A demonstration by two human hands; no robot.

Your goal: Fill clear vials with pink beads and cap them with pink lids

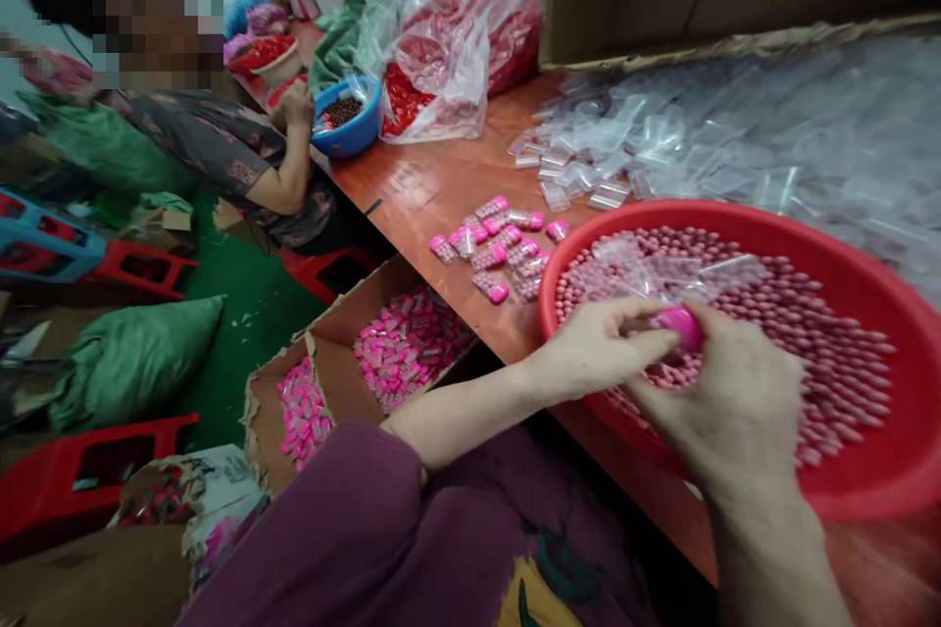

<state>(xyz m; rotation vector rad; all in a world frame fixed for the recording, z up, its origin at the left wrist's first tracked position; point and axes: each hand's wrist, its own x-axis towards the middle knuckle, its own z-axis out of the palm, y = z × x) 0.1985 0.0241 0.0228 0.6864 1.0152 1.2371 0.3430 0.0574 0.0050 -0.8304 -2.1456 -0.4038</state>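
Over a red basin (867, 500) heaped with small pink beads (830, 362), my two hands meet around a small container with a bright pink cap (680, 325). My left hand (595, 348) has its fingers closed at the container's left side, hiding most of its body. From the right, my right hand (735, 402) pinches the cap between thumb and fingers. Several clear empty tubes (639, 269) lie on the beads just behind the hands. Left of the basin, several filled clear containers with pink caps (507, 250) lie grouped on the orange tabletop.
A big pile of clear tubes (735, 137) spills from a cardboard box (662, 0) behind the basin. Below the table edge, an open carton (338, 372) holds many pink-capped containers. A co-worker (221, 157) sits at the far left by a blue basin (360, 129) and plastic bags of red pieces (470, 49).
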